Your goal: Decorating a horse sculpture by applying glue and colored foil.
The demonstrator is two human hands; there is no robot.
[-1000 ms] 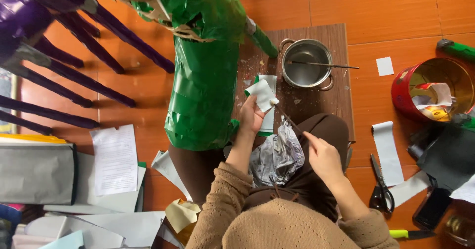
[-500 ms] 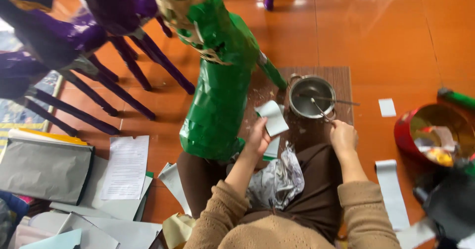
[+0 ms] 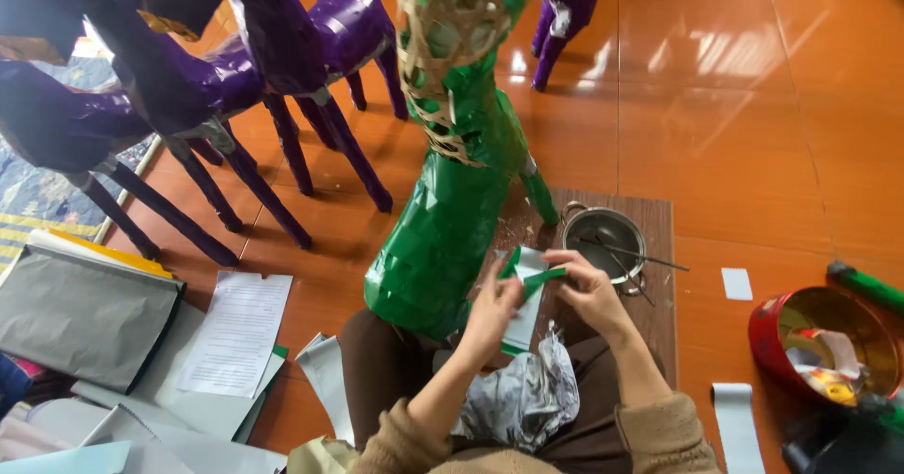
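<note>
My left hand (image 3: 492,306) and my right hand (image 3: 586,290) together pinch a small sheet of paper (image 3: 527,286), green on one side and white on the other, just in front of my lap. It is held beside a tall green paper-covered animal figure (image 3: 447,229) whose upper part shows a bare woven bamboo frame (image 3: 452,32). A small metal pot (image 3: 605,239) with a stick lying in it stands on a wooden board (image 3: 654,286) right beyond my right hand. Crumpled silver foil paper (image 3: 523,401) rests on my lap.
Several purple paper-covered figures (image 3: 188,88) stand on the orange tiled floor at the left and back. Paper sheets and a grey folder (image 3: 80,314) lie at the left. A red round tin (image 3: 829,342) with scraps, white strips (image 3: 739,427) and a green stick (image 3: 866,286) lie at the right.
My right hand has left the pot and joined the left hand on the paper, which is now turned green side up. The view has tilted up, showing more of the figures.
</note>
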